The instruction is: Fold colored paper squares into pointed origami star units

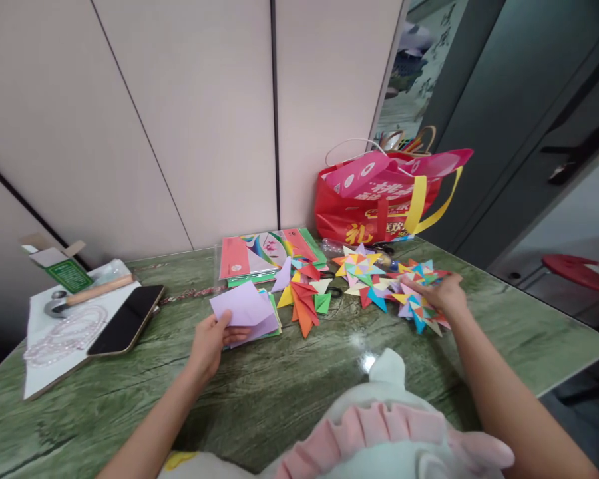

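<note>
Have a lilac sheet point(239, 303) pinched in the left hand point(208, 342) over the green tabletop point(199, 412), with the thumb laid across its upper face and the other fingers point(235, 334) tucked underneath, closed to the thickness of the paper. See a paper stack point(268, 321) just behind and partly hidden by that sheet, with lilac, yellow and green edges showing.

Have the right hand point(448, 293) palm down over a group of multicoloured folded stars point(418, 307) on the right part of the tabletop, with fingers pointing left among the paper points. Can't tell the gap between them, nor whether gripping a star or merely touching it.

See another star point(360, 264) farther left, showing yellow, white and lilac points. Find loose folded pieces point(304, 306) in orange, red, yellow and green between the stars and the paper stack. Note paper packs point(269, 249) lying flat behind these, near the pale cabinet panels point(204, 133), and a red bag point(339, 216) with yellow handles upright behind the stars.

Far left, see a white board point(34, 379) carrying a hammer point(97, 291) and strung beads point(67, 336), with a dark phone point(127, 319) overlapping its right edge and an open green box point(70, 274) at the back. Nearest, between the forearms, see a pale plush toy point(374, 446) with a pink ruffle
</note>
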Tool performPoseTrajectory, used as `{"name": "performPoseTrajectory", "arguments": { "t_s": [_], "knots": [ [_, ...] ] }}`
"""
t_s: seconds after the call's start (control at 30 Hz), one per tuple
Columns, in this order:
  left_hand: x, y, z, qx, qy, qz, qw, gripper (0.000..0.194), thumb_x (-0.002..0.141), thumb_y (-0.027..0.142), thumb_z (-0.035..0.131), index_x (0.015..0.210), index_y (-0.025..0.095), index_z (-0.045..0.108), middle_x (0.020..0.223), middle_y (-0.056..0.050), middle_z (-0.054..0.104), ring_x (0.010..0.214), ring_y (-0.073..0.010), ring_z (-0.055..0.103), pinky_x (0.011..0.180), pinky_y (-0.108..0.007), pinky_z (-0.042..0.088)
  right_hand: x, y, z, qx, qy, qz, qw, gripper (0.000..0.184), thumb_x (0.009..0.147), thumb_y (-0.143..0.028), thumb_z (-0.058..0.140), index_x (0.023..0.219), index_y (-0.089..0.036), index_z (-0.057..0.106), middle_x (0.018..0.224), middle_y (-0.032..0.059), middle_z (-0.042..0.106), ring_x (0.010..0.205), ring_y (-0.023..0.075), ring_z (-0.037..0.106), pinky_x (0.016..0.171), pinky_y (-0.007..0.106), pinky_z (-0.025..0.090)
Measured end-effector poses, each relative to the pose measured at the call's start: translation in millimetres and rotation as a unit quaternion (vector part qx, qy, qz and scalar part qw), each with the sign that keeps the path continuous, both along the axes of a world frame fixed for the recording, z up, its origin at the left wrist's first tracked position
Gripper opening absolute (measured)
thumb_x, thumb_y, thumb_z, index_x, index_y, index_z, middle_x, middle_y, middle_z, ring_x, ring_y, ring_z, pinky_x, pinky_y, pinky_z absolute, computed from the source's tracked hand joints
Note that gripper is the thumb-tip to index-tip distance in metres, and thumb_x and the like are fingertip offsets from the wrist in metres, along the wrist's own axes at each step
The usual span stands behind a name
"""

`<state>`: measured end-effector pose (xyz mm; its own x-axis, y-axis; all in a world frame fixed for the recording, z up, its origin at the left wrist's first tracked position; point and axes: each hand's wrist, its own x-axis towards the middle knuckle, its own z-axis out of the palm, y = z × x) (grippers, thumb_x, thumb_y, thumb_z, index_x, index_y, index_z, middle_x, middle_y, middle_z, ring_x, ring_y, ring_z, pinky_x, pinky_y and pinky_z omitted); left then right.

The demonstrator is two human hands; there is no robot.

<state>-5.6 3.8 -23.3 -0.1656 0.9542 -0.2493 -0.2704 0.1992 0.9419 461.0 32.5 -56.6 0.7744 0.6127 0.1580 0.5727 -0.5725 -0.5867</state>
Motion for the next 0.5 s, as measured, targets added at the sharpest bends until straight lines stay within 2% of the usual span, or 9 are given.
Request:
{"name": "performPoseTrajectory", "arguments": {
  "t_s": [0.07, 0.2, 0.37, 0.43, 0.5],
  "knots": [
    [1, -1, 0.9, 0.0, 0.008, -0.003, 1.0, 0.013, 0.078, 0.009, 0.048, 0.07, 0.011, 0.058, 0.052, -0.007, 0.066, 0.044, -0.0184, 0.063, 0.041, -0.024, 0.049, -13, 1, 2.3, 0.029, 0.037, -0.032, 0.998, 0.115, 0.042, -0.067, 0.065, 0.125, 0.003, 0.03, 0.103, 0.0354, 0.051, 0.093, 0.0362, 0.056, 0.065, 0.037, 0.04],
    [1, -1, 0.9, -0.005, 0.029, -0.005, 1.0, 0.011, 0.079, 0.01, 0.048, 0.072, 0.01, 0.056, 0.053, -0.006, 0.066, 0.045, -0.0182, 0.063, 0.044, -0.026, 0.05, -34, 6, 10.3, 0.048, 0.074, -0.082, 0.993, 0.114, 0.043, -0.065, 0.068, 0.131, -0.01, 0.02, 0.112, 0.0263, 0.052, 0.103, 0.0379, 0.051, 0.081, 0.043, 0.041],
    [-1, 0, -2.4, -0.003, 0.036, -0.015, 0.999, 0.008, 0.078, 0.012, 0.049, 0.075, 0.01, 0.056, 0.051, -0.006, 0.066, 0.046, -0.0183, 0.064, 0.045, -0.026, 0.05, -59, 16, 13.7, 0.044, 0.062, -0.086, 0.993, 0.113, 0.046, -0.059, 0.069, 0.133, -0.012, 0.013, 0.115, 0.0269, 0.05, 0.103, 0.0376, 0.052, 0.08, 0.045, 0.042],
    [-1, 1, -3.1, 0.0, 0.034, -0.02, 0.999, 0.007, 0.077, 0.013, 0.05, 0.075, 0.01, 0.056, 0.052, -0.006, 0.066, 0.046, -0.0184, 0.064, 0.045, -0.026, 0.05, -63, 19, 10.7, 0.053, 0.06, -0.102, 0.992, 0.108, 0.049, -0.053, 0.07, 0.132, -0.012, 0.016, 0.11, 0.0247, 0.053, 0.1, 0.0364, 0.054, 0.078, 0.044, 0.043],
    [-1, 2, -2.9, 0.001, 0.033, -0.018, 0.999, 0.005, 0.076, 0.013, 0.051, 0.075, 0.01, 0.056, 0.053, -0.006, 0.066, 0.046, -0.0183, 0.063, 0.045, -0.026, 0.05, -61, 19, 6.1, 0.075, 0.051, -0.122, 0.988, 0.089, 0.052, -0.048, 0.07, 0.124, -0.011, 0.032, 0.101, 0.0222, 0.057, 0.095, 0.036, 0.055, 0.077, 0.044, 0.044]
  ]
}}
